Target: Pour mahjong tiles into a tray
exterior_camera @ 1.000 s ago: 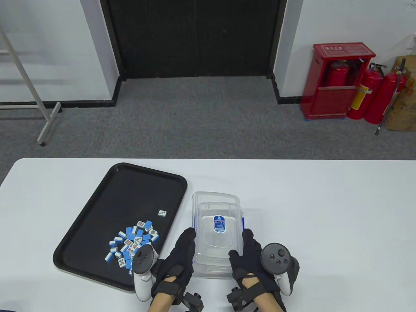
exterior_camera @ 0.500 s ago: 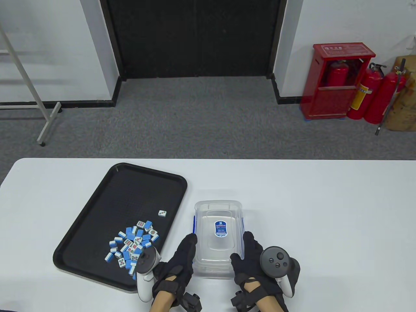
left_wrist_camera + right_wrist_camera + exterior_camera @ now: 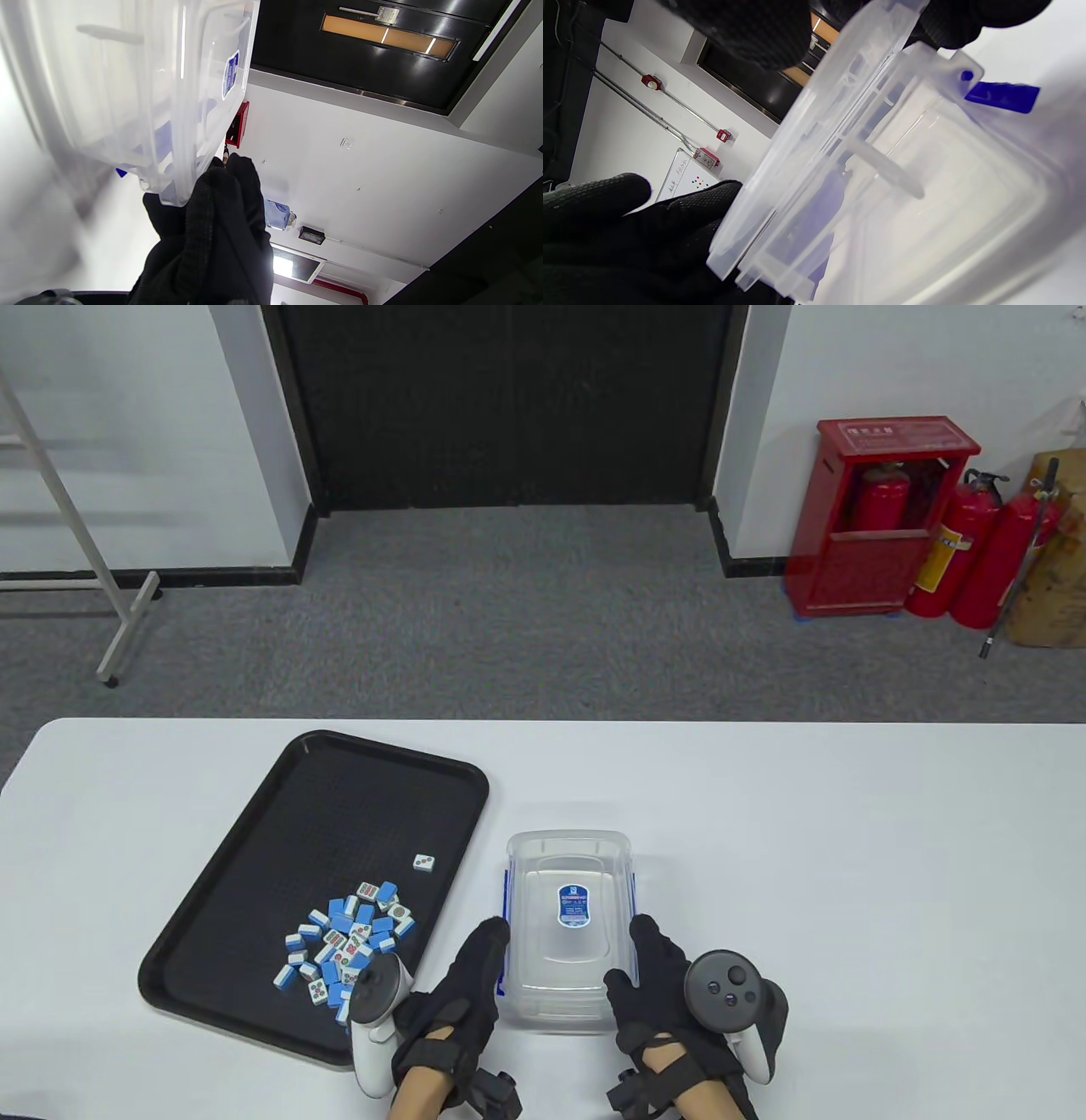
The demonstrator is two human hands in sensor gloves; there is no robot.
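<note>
The left hand (image 3: 458, 984) is gripping the near-left side of the clear plastic box (image 3: 570, 929), and the right hand (image 3: 653, 984) is gripping its near-right side, fingers wrapped over the rim in both wrist views. Holding it from both long sides probably keeps the light, empty box steady as it sits on the white table (image 3: 848, 857), just right of the black tray (image 3: 254, 857). The box is sitting upright with its opening facing up and its blue label (image 3: 573, 904) showing through the bottom; its long axis is running near to far, roughly parallel to the tray's right edge. No tiles are showing inside it. The mahjong tiles (image 3: 348, 937) are lying in a loose heap in the tray's near-right part, mixed face up and blue back up, with one stray tile (image 3: 424, 862) lying apart, farther in. Judging from this, the pour looks done.
</note>
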